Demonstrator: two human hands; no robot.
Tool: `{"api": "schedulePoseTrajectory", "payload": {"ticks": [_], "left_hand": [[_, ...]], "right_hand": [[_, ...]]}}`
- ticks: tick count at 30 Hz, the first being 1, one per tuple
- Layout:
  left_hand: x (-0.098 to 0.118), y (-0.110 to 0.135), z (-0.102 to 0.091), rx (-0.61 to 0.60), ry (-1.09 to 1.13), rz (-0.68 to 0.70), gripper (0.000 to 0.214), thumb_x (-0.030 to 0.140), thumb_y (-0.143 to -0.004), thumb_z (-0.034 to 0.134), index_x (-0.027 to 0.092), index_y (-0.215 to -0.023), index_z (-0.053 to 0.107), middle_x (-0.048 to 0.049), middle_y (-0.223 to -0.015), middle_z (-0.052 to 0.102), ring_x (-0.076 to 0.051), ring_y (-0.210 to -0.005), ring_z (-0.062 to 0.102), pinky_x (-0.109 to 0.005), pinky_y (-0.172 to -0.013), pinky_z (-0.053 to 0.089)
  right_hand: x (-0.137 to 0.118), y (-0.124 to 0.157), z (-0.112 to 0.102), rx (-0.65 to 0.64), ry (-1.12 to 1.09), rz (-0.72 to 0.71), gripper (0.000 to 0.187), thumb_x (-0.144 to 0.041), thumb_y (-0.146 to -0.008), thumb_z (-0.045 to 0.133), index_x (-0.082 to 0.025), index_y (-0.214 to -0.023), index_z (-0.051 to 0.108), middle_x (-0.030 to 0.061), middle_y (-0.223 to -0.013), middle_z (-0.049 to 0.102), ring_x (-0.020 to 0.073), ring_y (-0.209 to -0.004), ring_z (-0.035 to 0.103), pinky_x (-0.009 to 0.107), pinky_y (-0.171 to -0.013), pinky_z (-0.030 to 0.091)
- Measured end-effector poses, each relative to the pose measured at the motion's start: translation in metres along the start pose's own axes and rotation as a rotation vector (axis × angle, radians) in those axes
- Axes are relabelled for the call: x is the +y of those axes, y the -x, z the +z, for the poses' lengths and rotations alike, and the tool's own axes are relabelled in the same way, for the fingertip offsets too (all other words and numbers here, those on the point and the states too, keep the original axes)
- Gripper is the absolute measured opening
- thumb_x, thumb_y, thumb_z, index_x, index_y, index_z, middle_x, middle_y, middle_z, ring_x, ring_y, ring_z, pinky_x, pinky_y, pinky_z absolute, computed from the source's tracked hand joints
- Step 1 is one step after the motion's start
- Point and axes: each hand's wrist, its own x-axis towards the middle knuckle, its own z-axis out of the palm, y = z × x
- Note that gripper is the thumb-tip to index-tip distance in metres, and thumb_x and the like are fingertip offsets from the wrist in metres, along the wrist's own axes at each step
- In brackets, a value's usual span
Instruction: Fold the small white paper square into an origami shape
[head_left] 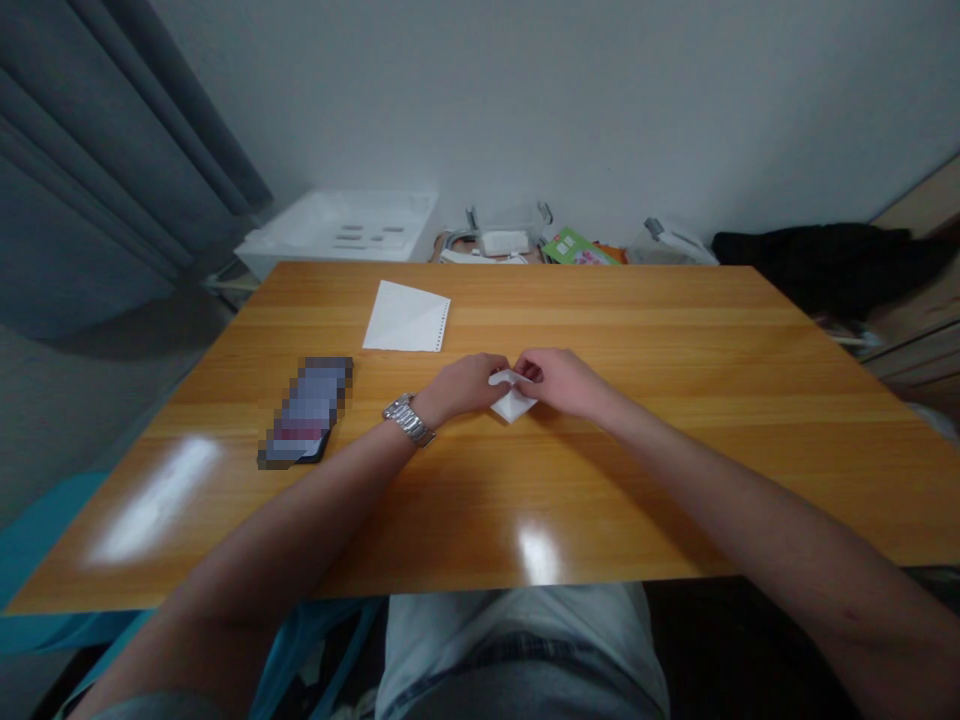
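Observation:
A small piece of folded white paper (513, 404) is held between my two hands over the middle of the wooden table (675, 340). My left hand (466, 384) pinches its left side, with a metal-banded watch (409, 418) on the wrist. From the other side my right hand (559, 380) grips the upper right part, fingers curled and close to the left ones. The fingertips partly cover the folds. Farther back and to the left lies a flat white sheet of paper (406, 318) with a row of punched holes along its right edge.
A phone (309, 410), blurred out, lies on the table to the left. Behind the far edge are a white plastic bin (345, 225), a green booklet (576, 246) and other clutter. Dark cloth (825, 265) is at the right; a grey curtain (97, 170) hangs at the left.

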Motion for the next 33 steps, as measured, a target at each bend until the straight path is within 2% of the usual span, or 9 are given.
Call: {"api": "schedulePoseTrajectory", "payload": {"ticks": [10, 16, 27, 33], "left_hand": [[-0.006, 0.004, 0.007, 0.093, 0.152, 0.005, 0.025, 0.032, -0.092, 0.053, 0.016, -0.101, 0.07, -0.0078, -0.094, 0.074, -0.019, -0.081, 0.066, -0.027, -0.068, 0.046], [-0.008, 0.004, 0.009, 0.065, 0.292, -0.002, 0.024, 0.029, -0.091, 0.054, 0.013, -0.104, 0.068, -0.0083, -0.095, 0.075, -0.017, -0.078, 0.066, -0.025, -0.065, 0.047], [-0.003, 0.01, 0.006, 0.03, 0.567, 0.004, 0.026, 0.033, -0.09, 0.06, 0.013, -0.106, 0.065, -0.0057, -0.086, 0.074, -0.014, -0.071, 0.064, -0.022, -0.061, 0.043], [0.001, 0.015, 0.008, 0.005, 0.768, 0.022, 0.025, 0.032, -0.091, 0.063, 0.014, -0.108, 0.062, -0.0069, -0.09, 0.074, -0.014, -0.076, 0.067, -0.023, -0.065, 0.049]], "right_hand": [[-0.004, 0.006, 0.001, 0.038, -0.049, 0.005, 0.005, -0.017, -0.087, 0.068, -0.017, -0.09, 0.072, 0.006, -0.091, 0.077, 0.0172, -0.081, 0.069, 0.024, -0.069, 0.046], [-0.001, 0.012, 0.001, 0.052, -0.137, 0.007, 0.005, -0.019, -0.09, 0.066, -0.018, -0.092, 0.071, 0.0066, -0.094, 0.077, 0.0176, -0.083, 0.07, 0.025, -0.072, 0.048], [0.018, 0.014, 0.006, 0.105, -0.283, -0.034, 0.006, -0.019, -0.087, 0.064, -0.018, -0.092, 0.068, 0.0053, -0.093, 0.075, 0.0172, -0.084, 0.07, 0.027, -0.077, 0.051], [0.023, 0.019, 0.009, 0.116, -0.428, -0.115, 0.014, -0.025, -0.088, 0.064, -0.019, -0.1, 0.067, 0.0056, -0.096, 0.074, 0.0175, -0.085, 0.069, 0.029, -0.079, 0.053]]}}
